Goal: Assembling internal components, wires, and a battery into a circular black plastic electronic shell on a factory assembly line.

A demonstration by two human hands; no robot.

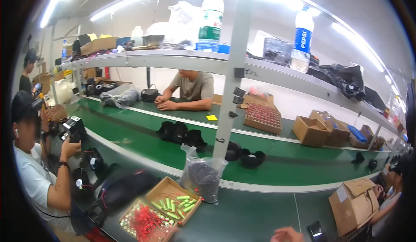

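Note:
At the lower edge, my right hand is over the dark green tabletop, its fingers loosely apart and nothing seen in them. A dark phone-like device lies just right of it. A blurred bit of skin, likely my left hand, shows at the near right corner of a box of cells with red wires; its fingers cannot be made out. Behind that box, an open cardboard box holds several green cylindrical battery cells. A clear plastic bag of dark pieces stands beside them, against the post.
A green conveyor belt carries black rounded parts. A metal post and loaded shelf rise ahead. At left, a person holds a device. A cardboard carton stands right, by another person. Someone sits across the belt.

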